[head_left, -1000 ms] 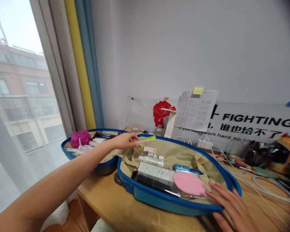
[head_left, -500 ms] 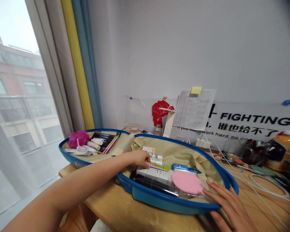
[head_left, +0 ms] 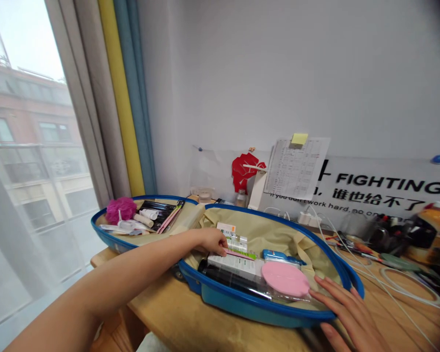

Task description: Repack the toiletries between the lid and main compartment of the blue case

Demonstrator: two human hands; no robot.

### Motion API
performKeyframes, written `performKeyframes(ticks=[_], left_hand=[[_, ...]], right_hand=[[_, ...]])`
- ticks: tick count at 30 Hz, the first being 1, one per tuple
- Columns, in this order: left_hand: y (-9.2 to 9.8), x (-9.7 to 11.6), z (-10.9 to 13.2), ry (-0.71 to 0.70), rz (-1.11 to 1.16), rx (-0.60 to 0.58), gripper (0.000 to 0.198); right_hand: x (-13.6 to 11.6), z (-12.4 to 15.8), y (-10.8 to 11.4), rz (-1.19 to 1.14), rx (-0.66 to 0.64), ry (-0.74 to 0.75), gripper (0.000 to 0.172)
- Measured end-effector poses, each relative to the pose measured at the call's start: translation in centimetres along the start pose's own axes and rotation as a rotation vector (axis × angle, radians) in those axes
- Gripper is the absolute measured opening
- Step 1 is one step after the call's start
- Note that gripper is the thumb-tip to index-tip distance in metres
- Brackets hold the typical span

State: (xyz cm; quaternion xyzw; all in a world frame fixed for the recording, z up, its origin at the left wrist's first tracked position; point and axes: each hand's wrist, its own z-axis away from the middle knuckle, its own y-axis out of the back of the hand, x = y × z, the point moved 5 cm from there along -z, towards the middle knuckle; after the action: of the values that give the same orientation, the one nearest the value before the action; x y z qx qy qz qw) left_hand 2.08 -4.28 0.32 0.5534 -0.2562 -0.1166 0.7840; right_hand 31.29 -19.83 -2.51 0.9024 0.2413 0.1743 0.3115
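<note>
Pink toothbrush (head_left: 238, 254) lay across a white box (head_left: 231, 266) in the open blue suitcase (head_left: 227, 301); the left hand (head_left: 209, 240) had its fingertips pinched on the brush's end; the right hand (head_left: 346, 313) sat well apart, flat and spread over the suitcase's near rim, gripping nothing; just beyond those fingers was a pink pad (head_left: 285, 278), and a black bottle (head_left: 234, 282) lay near the left hand; further left of that hand, the suitcase's other half held a pink puff (head_left: 121, 210) and tubes (head_left: 146, 217); a wooden desk (head_left: 157, 303) sat under everything.
</note>
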Motion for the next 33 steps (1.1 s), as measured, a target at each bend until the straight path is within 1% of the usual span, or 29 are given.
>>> performKeyframes(ticks=[2, 6, 9, 11, 13, 15, 17, 19, 21, 22, 23, 25, 27, 30, 33], left_hand=[[0.0, -0.1, 0.0, -0.006, -0.003, 0.004, 0.031], [0.1, -0.3, 0.1, 0.004, -0.011, 0.01, 0.033], [0.1, 0.0, 0.4, 0.018, -0.009, 0.016, 0.034], [0.4, 0.3, 0.6, 0.019, 0.001, 0.031, 0.039], [1.2, 0.4, 0.8, 0.017, 0.019, 0.079, 0.046], [2.9, -0.3, 1.2, 0.035, 0.04, 0.177, 0.046], [5.1, -2.2, 2.0, 0.1, 0.053, 0.307, 0.038], [7.1, -5.3, 3.2, 0.215, 0.051, 0.425, 0.036], [8.2, -9.0, 4.7, 0.357, 0.039, 0.485, 0.037], [8.2, -10.9, 5.4, 0.433, 0.035, 0.486, 0.037], [7.9, -12.6, 6.2, 0.502, 0.033, 0.47, 0.037], [6.7, -15.4, 7.4, 0.609, 0.038, 0.404, 0.036], [5.1, -17.1, 8.1, 0.671, 0.046, 0.327, 0.036], [3.6, -18.2, 8.3, 0.71, 0.047, 0.243, 0.035], [3.2, -18.4, 8.1, 0.719, 0.034, 0.195, 0.035]], right_hand=[[0.1, 0.1, -0.2, 0.003, -0.012, -0.013, 0.035], [0.1, 0.2, -0.4, 0.014, 0.004, -0.006, 0.036], [0.2, 0.1, -0.6, 0.011, -0.003, -0.005, 0.037], [0.3, 0.1, -0.6, 0.003, -0.004, -0.009, 0.036], [0.3, 0.2, -0.4, -0.005, 0.008, -0.001, 0.036], [0.3, 0.2, -0.2, -0.008, 0.031, 0.01, 0.037], [0.2, 0.2, -0.2, -0.011, 0.035, 0.017, 0.037], [0.2, 0.1, -0.2, -0.012, 0.026, 0.013, 0.037], [0.1, 0.0, -0.3, -0.015, 0.013, 0.008, 0.036], [0.1, 0.0, -0.3, -0.016, 0.01, 0.003, 0.036], [0.1, -0.1, -0.3, -0.017, 0.011, -0.001, 0.036], [0.0, -0.3, -0.2, -0.01, 0.021, 0.002, 0.035], [-0.2, -0.5, 0.0, 0.006, 0.038, 0.017, 0.035], [-0.4, -0.8, 0.3, 0.025, 0.056, 0.042, 0.034], [-0.5, -0.8, 0.4, 0.024, 0.056, 0.045, 0.034]])
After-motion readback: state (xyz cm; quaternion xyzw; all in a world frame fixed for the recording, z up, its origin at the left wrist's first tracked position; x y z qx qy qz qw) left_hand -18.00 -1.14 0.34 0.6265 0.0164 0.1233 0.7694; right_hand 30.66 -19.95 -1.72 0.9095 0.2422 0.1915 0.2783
